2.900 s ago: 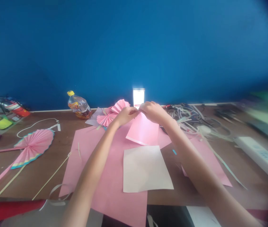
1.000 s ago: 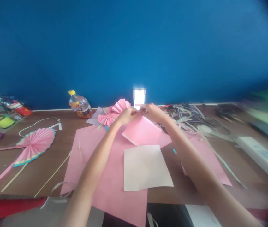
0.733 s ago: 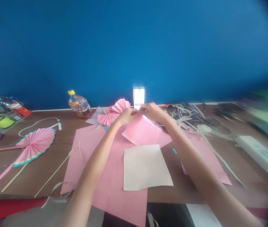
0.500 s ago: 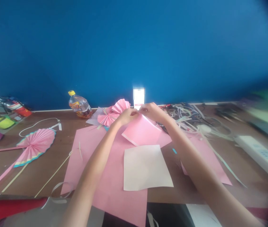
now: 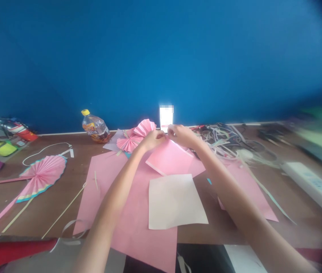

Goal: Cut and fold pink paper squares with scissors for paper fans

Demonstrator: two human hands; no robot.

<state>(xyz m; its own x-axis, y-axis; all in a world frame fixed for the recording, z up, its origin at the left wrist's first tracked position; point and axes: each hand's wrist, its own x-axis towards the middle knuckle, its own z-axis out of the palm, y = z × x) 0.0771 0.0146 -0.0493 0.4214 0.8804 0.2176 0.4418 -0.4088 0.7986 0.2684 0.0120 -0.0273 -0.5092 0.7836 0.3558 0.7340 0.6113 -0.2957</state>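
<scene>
Hands pinching a folded pink paper sheet at the table's far edge

Left hand [image 5: 152,140] and right hand [image 5: 182,135] pinch the top edge of a folded sheet of smooth pink paper [image 5: 170,158], fingertips nearly meeting; the exact grip is hard to make out. The sheet lies on a large matte pink sheet [image 5: 140,242], its long axis apparently diagonal, just above a cream paper rectangle [image 5: 175,201]. Two pleated pink paper rosettes [image 5: 129,143] sit just beyond the left hand, beside a yellow-capped plastic bottle [image 5: 95,127]. Tangled pale cables [image 5: 223,138] sprawl beyond the right hand across the brown tabletop [image 5: 64,182].
</scene>
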